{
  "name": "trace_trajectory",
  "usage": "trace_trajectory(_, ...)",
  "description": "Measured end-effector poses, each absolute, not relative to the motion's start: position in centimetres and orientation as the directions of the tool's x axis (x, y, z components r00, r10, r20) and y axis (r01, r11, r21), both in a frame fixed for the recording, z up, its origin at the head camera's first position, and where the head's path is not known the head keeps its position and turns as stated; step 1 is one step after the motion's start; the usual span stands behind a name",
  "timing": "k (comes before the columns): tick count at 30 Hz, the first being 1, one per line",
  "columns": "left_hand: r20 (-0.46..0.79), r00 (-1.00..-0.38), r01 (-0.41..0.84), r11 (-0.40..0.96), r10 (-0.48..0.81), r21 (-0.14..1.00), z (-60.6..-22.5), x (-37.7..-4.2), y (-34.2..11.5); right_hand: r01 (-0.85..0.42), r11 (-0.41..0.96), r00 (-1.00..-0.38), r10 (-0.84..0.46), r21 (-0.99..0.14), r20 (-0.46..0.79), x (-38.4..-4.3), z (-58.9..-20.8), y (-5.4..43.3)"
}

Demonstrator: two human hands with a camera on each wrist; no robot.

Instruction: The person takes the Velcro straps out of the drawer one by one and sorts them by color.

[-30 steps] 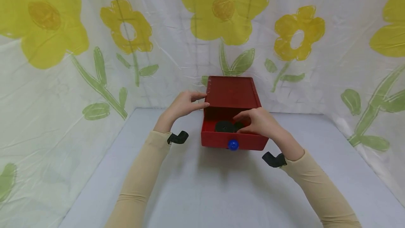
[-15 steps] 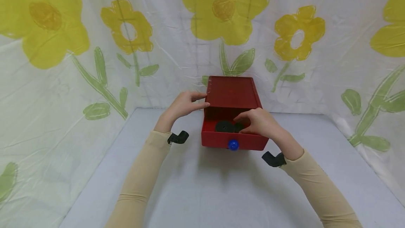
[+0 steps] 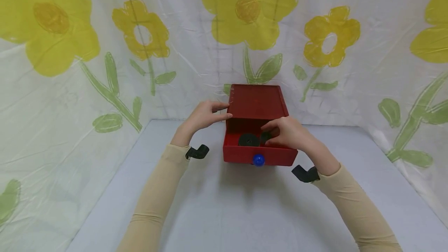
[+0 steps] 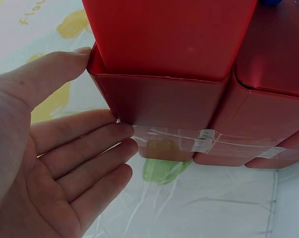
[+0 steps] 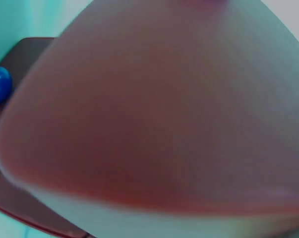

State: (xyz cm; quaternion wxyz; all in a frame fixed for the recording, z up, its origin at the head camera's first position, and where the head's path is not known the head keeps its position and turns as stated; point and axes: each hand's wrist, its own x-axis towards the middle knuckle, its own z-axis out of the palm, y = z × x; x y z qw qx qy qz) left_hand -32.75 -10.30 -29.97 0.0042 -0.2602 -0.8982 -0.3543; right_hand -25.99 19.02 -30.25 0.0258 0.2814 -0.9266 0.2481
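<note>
Flower-painted sheeting (image 3: 189, 18) is hung behind a pale table (image 3: 210, 213), and near the middle of the table's far edge a red drawer box (image 3: 257, 100) is set, its drawer (image 3: 236, 154) pulled out toward the near edge. Against the box's left side the left hand (image 3: 203, 116) is laid, thumb spread from the fingers and nothing grasped. Over the drawer's right edge the right hand (image 3: 292, 132) is reached, with its fingers curled. Near the drawer's front edge a black disc (image 3: 248, 138) is seen, and just right of it, between curled thumb and forefinger, a dark piece (image 3: 265, 137); whether it is firmly pinched cannot be told. For good handling, the box would best be braced lightly from the left, the piece taken by its rim, and the front wall cleared by the knuckles so that the drawer is not nudged. By look, the sheeting is thin, creased plastic; the box is smooth and round-cornered, its sections bound with clear tape (image 4: 204, 141). The disc is flat and matt, and a glossy round blue knob (image 3: 258, 160) is fixed to the drawer's front.
</note>
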Motion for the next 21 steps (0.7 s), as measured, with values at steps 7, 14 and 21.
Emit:
trace_trajectory(7, 0.19, -0.865, 0.469, 0.613, 0.464, 0.636, -29.9, -32.8, -10.4, -0.529, 0.733, -0.847, -0.482, -0.427, 0.223, -25.7, -29.5, 19.8)
trace_trajectory(14, 0.194, -0.864, 0.47, 0.606, 0.465, 0.641, -30.0, -32.8, -10.3, -0.523, 0.733, -0.852, -0.462, -0.435, 0.246, -25.3, -28.8, 20.4)
trace_trajectory(21, 0.196, -0.862, 0.475, 0.61, 0.468, 0.634, -29.9, -32.7, -10.3, -0.5, 0.73, -0.866, -0.433, -0.465, 0.251, -24.7, -28.1, 21.1)
